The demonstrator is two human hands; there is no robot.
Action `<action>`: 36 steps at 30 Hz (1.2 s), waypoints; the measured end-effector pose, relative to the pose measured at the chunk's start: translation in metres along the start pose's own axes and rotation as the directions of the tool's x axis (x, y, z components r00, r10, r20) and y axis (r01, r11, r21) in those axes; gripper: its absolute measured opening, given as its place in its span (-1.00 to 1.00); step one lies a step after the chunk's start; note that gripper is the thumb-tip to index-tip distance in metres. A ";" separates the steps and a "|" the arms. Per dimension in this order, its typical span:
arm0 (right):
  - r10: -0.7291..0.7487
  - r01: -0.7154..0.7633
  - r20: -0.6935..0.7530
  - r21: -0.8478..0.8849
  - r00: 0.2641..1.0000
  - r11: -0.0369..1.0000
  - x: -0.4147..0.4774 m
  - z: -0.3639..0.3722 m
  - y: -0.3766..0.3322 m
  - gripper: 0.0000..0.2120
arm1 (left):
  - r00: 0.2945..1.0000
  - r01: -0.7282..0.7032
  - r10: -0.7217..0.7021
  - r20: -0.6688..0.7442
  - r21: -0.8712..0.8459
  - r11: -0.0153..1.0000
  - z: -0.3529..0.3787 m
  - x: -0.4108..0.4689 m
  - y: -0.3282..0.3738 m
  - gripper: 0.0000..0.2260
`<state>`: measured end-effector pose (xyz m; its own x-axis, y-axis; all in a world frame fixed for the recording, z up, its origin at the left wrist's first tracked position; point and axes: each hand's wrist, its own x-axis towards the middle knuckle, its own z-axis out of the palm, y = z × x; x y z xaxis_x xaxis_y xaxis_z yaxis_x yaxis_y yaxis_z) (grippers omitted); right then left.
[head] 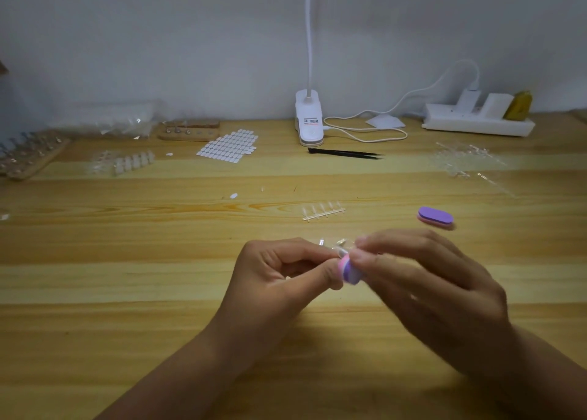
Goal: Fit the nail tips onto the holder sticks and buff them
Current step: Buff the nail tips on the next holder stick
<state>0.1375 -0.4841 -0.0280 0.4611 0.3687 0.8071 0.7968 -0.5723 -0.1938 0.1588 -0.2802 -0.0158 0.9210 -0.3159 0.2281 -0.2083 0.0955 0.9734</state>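
Head view: working over a broad surface (127, 292), bare wood all round both hands, far edge at the wall (158, 38). Pinching a clear tip (340, 250) in the left hand (279, 270), just above the surface; gripping a buffer (349, 272) in the right hand (422, 279), pressed to that tip. Keep strokes short and light, left fingers (328, 272) bracing the tip. Steer clear of strip (322, 211) and spare buffer (435, 217) beyond.

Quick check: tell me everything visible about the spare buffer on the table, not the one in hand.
The spare buffer is a small oval block, purple on top with a pink layer beneath, foam-like by its look. It lies flat on the wooden table, beyond the right hand and right of the nail-tip strip. Nothing touches it but the table.
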 end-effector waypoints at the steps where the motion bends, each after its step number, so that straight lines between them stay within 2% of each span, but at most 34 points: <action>1: 0.029 -0.029 -0.003 -0.034 1.000 0.999 0.001 -0.003 0.006 -0.71 | 1.000 0.008 -0.008 -0.009 -0.002 1.000 -0.001 0.000 0.000 -0.87; 4: 0.110 -0.113 -0.073 -0.031 0.991 0.993 0.005 -0.006 0.011 -0.73 | 0.999 0.029 -0.029 -0.029 -0.011 1.000 0.000 0.000 0.001 -0.87; 7: 0.031 -0.029 -0.047 0.037 0.998 0.999 0.003 -0.001 -0.004 -0.74 | 1.000 0.016 -0.016 -0.011 -0.024 1.000 0.001 0.000 0.000 -0.83; 10: 0.011 -0.010 0.016 -0.053 1.000 0.999 0.003 -0.003 0.002 -0.70 | 1.000 0.007 -0.007 -0.005 -0.022 1.000 -0.001 -0.001 0.000 -0.85; 13: 0.079 -0.083 -0.050 -0.085 0.996 0.993 0.007 -0.006 0.009 -0.74 | 0.999 0.020 -0.020 -0.039 -0.007 1.000 -0.001 0.000 0.002 -0.88; 15: 0.050 -0.051 -0.067 -0.022 0.997 0.998 0.006 -0.003 0.000 -0.75 | 1.000 0.008 -0.008 -0.029 0.000 1.000 -0.001 0.000 0.002 -0.85; 18: -0.045 0.045 0.010 -0.035 0.999 0.998 0.002 0.000 -0.006 -0.71 | 1.000 -0.017 0.018 0.024 -0.028 0.999 0.000 -0.001 0.003 -0.83; 21: 0.039 -0.040 -0.016 -0.093 0.999 0.995 0.006 -0.005 0.009 -0.72 | 1.000 0.002 -0.002 -0.008 -0.034 0.999 -0.002 -0.001 0.004 -0.87; 23: 0.090 -0.093 -0.069 -0.046 0.994 0.995 0.008 -0.006 0.009 -0.71 | 1.000 0.015 -0.016 -0.017 -0.038 0.999 -0.003 -0.001 0.004 -0.86; 25: 0.045 -0.046 -0.063 -0.008 0.997 0.999 0.005 -0.003 -0.001 -0.70 | 1.000 0.009 -0.008 0.007 -0.034 0.999 -0.002 -0.001 0.004 -0.87; 28: -0.027 0.029 0.034 -0.035 0.999 0.999 0.001 -0.002 -0.003 -0.66 | 0.998 -0.018 0.019 0.053 -0.032 0.999 -0.001 -0.002 0.004 -0.88; 32: 0.042 -0.045 -0.039 -0.091 0.998 0.995 0.008 -0.008 0.007 -0.73 | 1.000 0.001 0.000 0.018 -0.044 0.999 -0.002 -0.002 0.004 -0.85; 34: 0.019 -0.021 -0.058 -0.035 0.998 0.999 0.007 -0.007 -0.001 -0.72 | 1.000 -0.003 0.004 0.024 -0.051 0.999 0.000 -0.002 0.005 -0.84; 36: -0.037 0.037 -0.007 -0.010 0.999 0.999 0.004 -0.005 -0.008 -0.70 | 0.999 -0.018 0.021 0.046 -0.069 0.997 0.001 -0.002 0.006 -0.83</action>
<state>0.1311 -0.4817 -0.0210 0.4285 0.3849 0.8175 0.8096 -0.5653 -0.1582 0.1554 -0.2795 -0.0104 0.9002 -0.3569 0.2494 -0.2015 0.1664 0.9653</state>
